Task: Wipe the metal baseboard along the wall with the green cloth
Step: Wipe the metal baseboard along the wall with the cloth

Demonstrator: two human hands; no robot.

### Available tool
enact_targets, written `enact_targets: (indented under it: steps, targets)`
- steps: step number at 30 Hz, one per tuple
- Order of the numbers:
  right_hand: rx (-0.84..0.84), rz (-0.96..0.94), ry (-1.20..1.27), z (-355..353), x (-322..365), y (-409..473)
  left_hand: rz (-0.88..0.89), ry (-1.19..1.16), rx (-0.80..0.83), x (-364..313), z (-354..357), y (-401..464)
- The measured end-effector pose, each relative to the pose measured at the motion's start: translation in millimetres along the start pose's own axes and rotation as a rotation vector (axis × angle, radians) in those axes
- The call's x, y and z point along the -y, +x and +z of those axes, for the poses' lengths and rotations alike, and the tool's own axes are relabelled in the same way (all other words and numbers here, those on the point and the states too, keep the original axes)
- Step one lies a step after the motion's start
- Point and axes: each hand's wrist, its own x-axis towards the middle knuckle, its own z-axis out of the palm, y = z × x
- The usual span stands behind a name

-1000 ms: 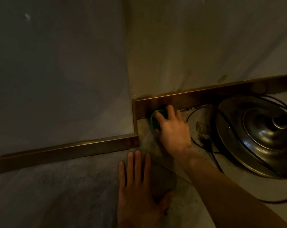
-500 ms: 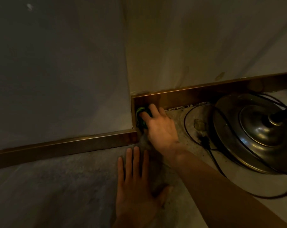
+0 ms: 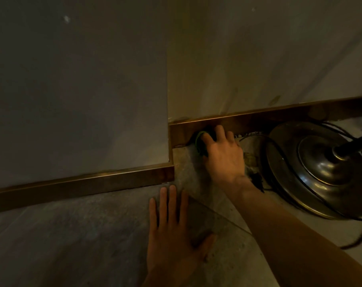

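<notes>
Forearm bare and stretched forward from the lower right, the person reaches the right hand (image 3: 224, 156) to the brass-toned metal baseboard (image 3: 258, 121) at the foot of the wall (image 3: 248, 59). The wrist is nearly straight, knuckles up, fingers curled over a bunched green cloth (image 3: 200, 141). The hand is clenched around that cloth and presses it against the face of the baseboard, close to the inner corner where the baseboard turns toward the viewer. Only a small dark-green edge of the cloth shows past the fingertips on the corner side.

The left hand (image 3: 173, 235) lies flat on the speckled stone floor (image 3: 72, 245), just in front of the nearer run of baseboard, fingers straight and close together, thumb spread toward the right forearm. It is released, palm down, gripping nothing, fingertips just short of the baseboard's outer corner.

Beside the baseboard, on the far side of the right hand from the corner, sits the round, dark metal base of a floor lamp (image 3: 321, 168), its black cord (image 3: 265, 141) looping on the floor between the base and the right hand. Light is dim throughout.
</notes>
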Motion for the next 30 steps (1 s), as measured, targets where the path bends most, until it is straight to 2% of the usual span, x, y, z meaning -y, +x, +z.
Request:
enact_targets:
  steps: [2, 5, 11, 17, 22, 30]
  targets:
    - [-0.015, -0.078, 0.042, -1.2, 5.5, -2.6, 0.001, 0.000, 0.000, 0.0, 0.5, 0.9]
    - [0.079, -0.231, 0.057, 1.9, 18.7, -4.0, 0.009, 0.001, 0.002, -0.1, 0.9, 0.8]
    - [0.054, -0.030, 0.008, 4.6, 1.0, 3.3, 0.016, -0.018, -0.013, 0.1, 1.8, 1.0]
    - [-0.046, -0.005, 0.092, -3.5, -2.9, -13.8, 0.019, -0.019, -0.021, 2.0, 5.1, 0.1]
    - [-0.002, -0.034, 0.173, -13.9, 7.2, -36.2, 0.035, -0.024, -0.033, 2.2, 6.5, 1.7]
    - [0.071, 0.127, 0.381, -38.6, -3.5, -67.9, 0.061, -0.061, 0.027, 9.8, -8.9, 0.6]
